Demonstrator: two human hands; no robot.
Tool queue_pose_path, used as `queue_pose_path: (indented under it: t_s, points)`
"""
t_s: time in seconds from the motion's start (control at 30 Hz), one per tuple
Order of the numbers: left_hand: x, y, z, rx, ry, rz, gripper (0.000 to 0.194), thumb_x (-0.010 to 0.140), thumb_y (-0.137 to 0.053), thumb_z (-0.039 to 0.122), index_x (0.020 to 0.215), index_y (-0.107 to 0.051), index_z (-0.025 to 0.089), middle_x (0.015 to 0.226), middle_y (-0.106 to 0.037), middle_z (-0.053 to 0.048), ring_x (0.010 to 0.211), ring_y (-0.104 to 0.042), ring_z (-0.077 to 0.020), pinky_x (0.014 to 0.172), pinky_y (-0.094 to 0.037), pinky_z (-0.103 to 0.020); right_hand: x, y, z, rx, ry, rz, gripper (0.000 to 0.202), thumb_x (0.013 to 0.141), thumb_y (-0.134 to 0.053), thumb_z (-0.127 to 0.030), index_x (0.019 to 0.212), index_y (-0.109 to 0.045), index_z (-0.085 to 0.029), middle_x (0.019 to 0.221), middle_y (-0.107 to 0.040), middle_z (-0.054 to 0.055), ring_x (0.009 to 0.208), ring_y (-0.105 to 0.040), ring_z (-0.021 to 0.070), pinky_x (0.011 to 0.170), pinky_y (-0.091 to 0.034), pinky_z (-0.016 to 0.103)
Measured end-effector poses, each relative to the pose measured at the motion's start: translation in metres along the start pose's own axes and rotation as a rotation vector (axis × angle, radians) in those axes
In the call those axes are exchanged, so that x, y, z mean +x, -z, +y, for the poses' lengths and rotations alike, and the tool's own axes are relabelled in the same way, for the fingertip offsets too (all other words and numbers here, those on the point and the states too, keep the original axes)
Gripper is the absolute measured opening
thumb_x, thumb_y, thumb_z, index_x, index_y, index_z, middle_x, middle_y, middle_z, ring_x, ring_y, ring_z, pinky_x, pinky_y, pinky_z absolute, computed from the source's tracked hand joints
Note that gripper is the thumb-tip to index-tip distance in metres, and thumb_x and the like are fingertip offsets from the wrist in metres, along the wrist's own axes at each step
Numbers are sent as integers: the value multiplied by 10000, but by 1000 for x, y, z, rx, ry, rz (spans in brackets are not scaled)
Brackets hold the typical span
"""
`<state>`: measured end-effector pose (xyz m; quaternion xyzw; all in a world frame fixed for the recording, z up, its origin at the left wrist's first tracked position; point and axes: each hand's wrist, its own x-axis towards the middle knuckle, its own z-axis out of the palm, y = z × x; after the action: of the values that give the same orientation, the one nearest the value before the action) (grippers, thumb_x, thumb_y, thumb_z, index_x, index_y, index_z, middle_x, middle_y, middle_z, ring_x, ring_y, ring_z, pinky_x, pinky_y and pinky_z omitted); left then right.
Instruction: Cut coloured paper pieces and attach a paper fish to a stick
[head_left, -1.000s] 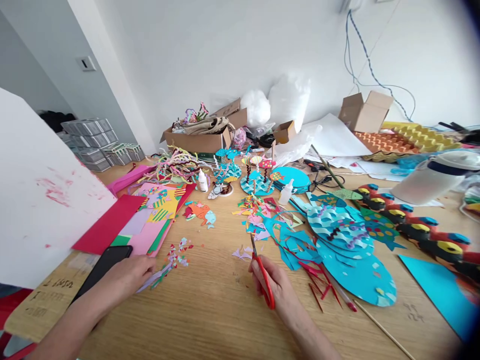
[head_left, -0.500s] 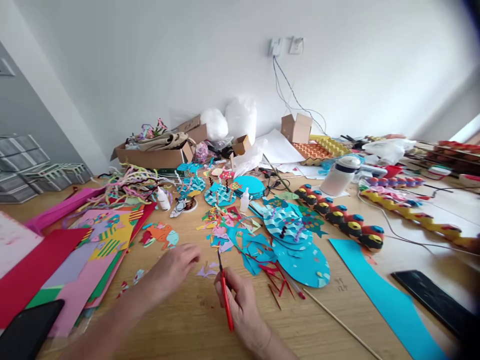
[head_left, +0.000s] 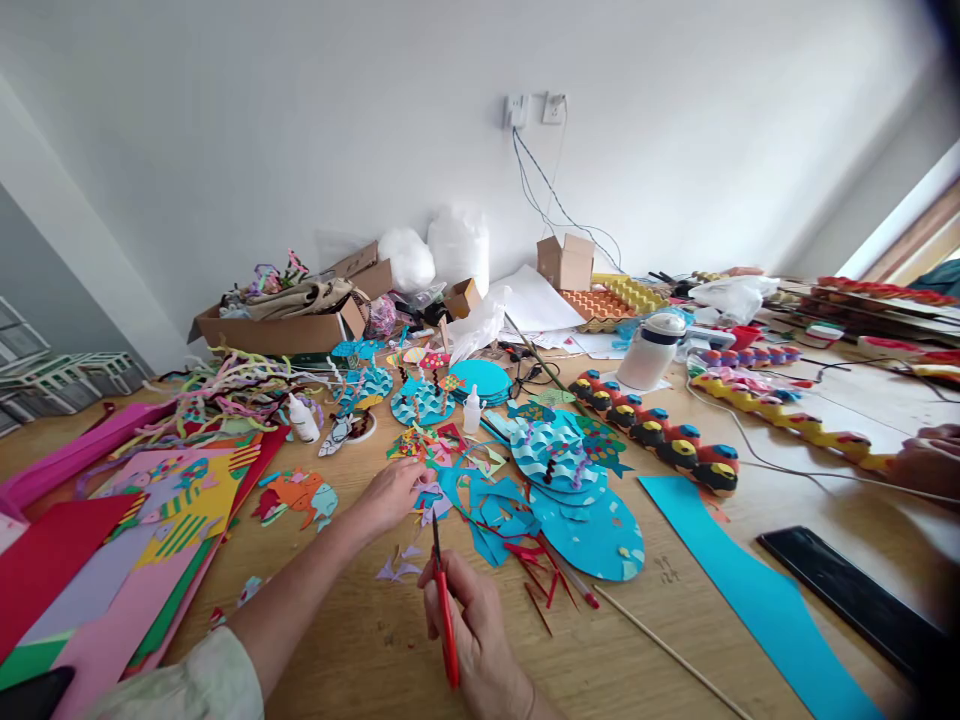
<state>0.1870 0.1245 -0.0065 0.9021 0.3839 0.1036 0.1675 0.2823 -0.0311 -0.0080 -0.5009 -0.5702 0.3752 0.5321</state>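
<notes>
My right hand [head_left: 472, 615] is wrapped around red-handled scissors [head_left: 444, 610], whose blades point away from me just above the table. My left hand [head_left: 394, 492] is stretched forward to the edge of a pile of colourful paper scraps [head_left: 427, 443]. Its fingers are bent together, and whatever they may hold is too small to make out. Purple paper scraps [head_left: 401, 565] lie between my two hands. Blue paper offcuts [head_left: 495, 510] spread to the right of the pile. Beside them sits a blue paper oval [head_left: 589, 535] with wavy strips and fish cutouts around it.
Coloured paper sheets [head_left: 142, 560] lie at left, near orange fish cutouts [head_left: 300, 495]. Glue bottles [head_left: 472, 412] stand behind the scraps. Painted egg-carton caterpillars [head_left: 660, 430], a blue strip [head_left: 742, 580] and a phone [head_left: 840, 590] are at right. Another person's hand [head_left: 930, 460] shows at the right edge.
My left hand has moved forward and slightly right, to the scrap pile. The scissors stay in my right hand. The view has shifted right, and another person's hand has appeared at the right edge.
</notes>
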Motion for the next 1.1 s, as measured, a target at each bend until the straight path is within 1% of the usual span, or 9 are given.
queue_pose_path:
  t_s: [0.17, 0.33, 0.5, 0.6, 0.77, 0.9, 0.97, 1.07, 1.1]
  points:
    - [2, -5, -1, 55, 42, -22, 138, 716, -460, 127, 773, -575, 177, 838, -578, -68, 821, -516, -209, 721, -376, -300, 1, 0, -2, -16, -15, -38, 309, 835, -335, -378, 610, -414, -182, 493, -405, -32, 475, -345, 91, 458, -275, 212]
    - [5, -7, 0, 43, 91, -11, 180, 766, -400, 142, 754, -574, 184, 825, -587, -69, 812, -522, -203, 727, -367, -302, 2, 1, -5, -8, -18, -49, 317, 831, -342, -367, 574, -382, -188, 494, -385, -36, 477, -343, 91, 468, -268, 219]
    - [5, -1, 4, -43, 131, 51, 173, 758, -395, 146, 715, -557, 187, 794, -573, -52, 786, -512, -192, 700, -348, -288, 2, 0, -1, -3, -28, -32, 332, 831, -343, -377, 563, -382, -186, 491, -375, -38, 473, -343, 90, 465, -259, 220]
    - [4, 4, 5, -137, 165, 104, 151, 730, -406, 127, 684, -538, 185, 755, -555, -32, 748, -502, -178, 675, -339, -280, 2, -1, 3, 43, -63, -5, 346, 822, -348, -430, 579, -385, -186, 494, -375, -38, 471, -349, 91, 458, -262, 220]
    - [-3, 15, 9, -412, 226, 117, 70, 704, -463, 200, 650, -501, 178, 614, -533, 19, 632, -508, -140, 601, -369, -247, 9, 3, 1, 289, -205, 66, 372, 760, -425, -535, 625, -378, -192, 495, -353, -60, 441, -342, 80, 424, -270, 203]
    - [-20, 24, 18, -674, 236, 65, 139, 738, -461, 302, 725, -483, 165, 638, -576, 8, 599, -544, -120, 567, -417, -231, 15, 9, -5, 384, -266, 156, 369, 736, -472, -535, 636, -389, -189, 484, -363, -64, 442, -347, 77, 427, -284, 195]
    - [-30, 27, 23, -869, 263, 49, 173, 740, -492, 332, 759, -489, 159, 654, -578, 6, 590, -544, -104, 578, -422, -226, 16, 11, -5, 416, -286, 166, 359, 744, -466, -526, 646, -397, -188, 482, -369, -63, 442, -357, 78, 425, -289, 194]
    - [-42, 29, 28, -1229, 343, 20, 217, 683, -606, 337, 765, -523, 155, 651, -553, 21, 576, -518, -78, 591, -406, -209, 18, 11, -1, 419, -306, 142, 337, 751, -463, -505, 659, -412, -185, 491, -374, -64, 428, -355, 75, 412, -285, 195]
    - [-45, 29, 30, -1304, 366, 14, 227, 665, -631, 332, 768, -532, 156, 646, -543, 27, 572, -508, -73, 588, -401, -206, 19, 12, 1, 405, -300, 136, 325, 747, -476, -491, 662, -419, -183, 502, -382, -62, 432, -358, 75, 414, -289, 196]
